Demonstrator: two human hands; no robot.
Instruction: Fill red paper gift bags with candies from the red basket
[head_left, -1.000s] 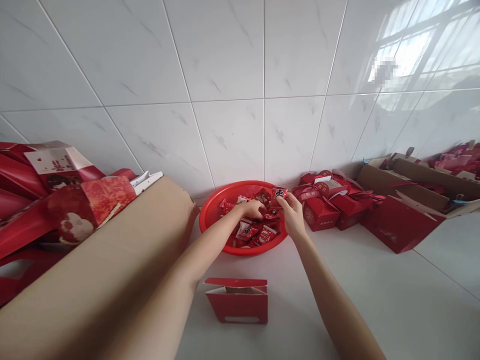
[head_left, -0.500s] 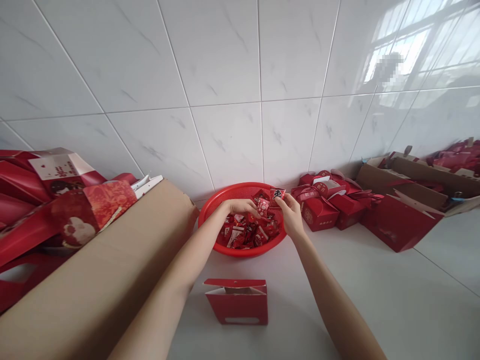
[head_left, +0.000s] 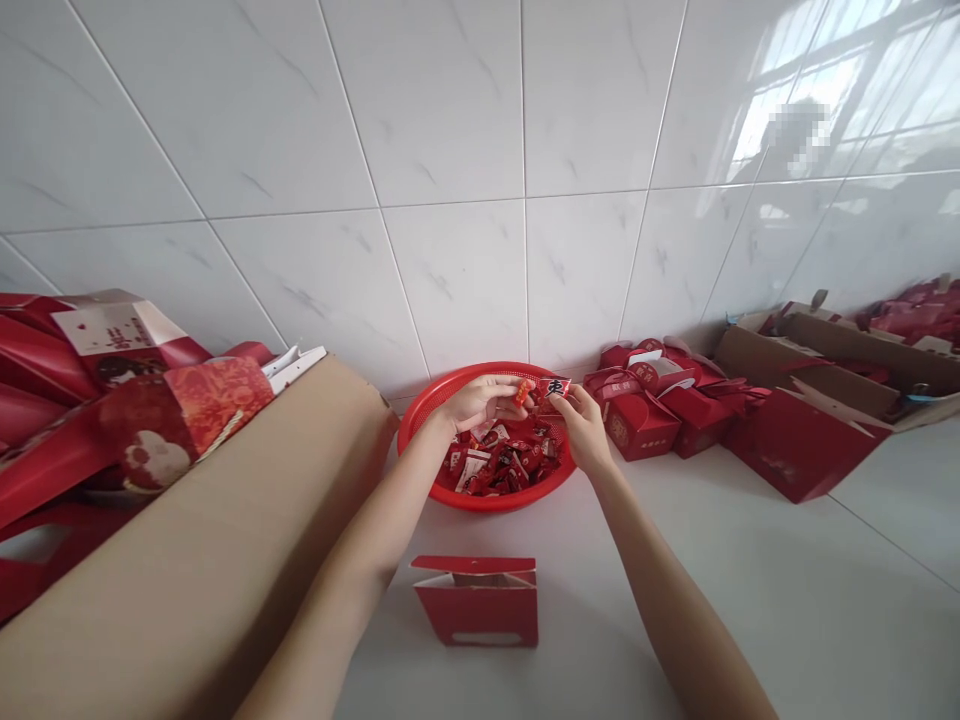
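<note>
A round red plastic basket (head_left: 491, 502) stands against the tiled wall, with many small wrapped candies (head_left: 499, 465) inside. My left hand (head_left: 481, 402) is over its back part, fingers closed on a small red-and-gold wrapped candy (head_left: 523, 393). At the basket's right side my right hand (head_left: 585, 422) pinches a red packet (head_left: 555, 388) with a black-and-white character on it. The two held pieces are close together. In front of the basket stands a red paper box (head_left: 480, 610) whose top flaps are partly apart; its inside is mostly hidden.
On the left, a large brown cardboard carton (head_left: 300, 480) stands beside a pile of red printed boxes (head_left: 112, 400). Several closed red gift boxes (head_left: 649, 415) sit right of the basket, near a larger red box (head_left: 810, 440) and another open carton (head_left: 757, 355).
My left hand has lifted from among the candies and turned, now showing a small red-and-gold candy at its fingertips. My right hand stays nearly in place with its packet.
</note>
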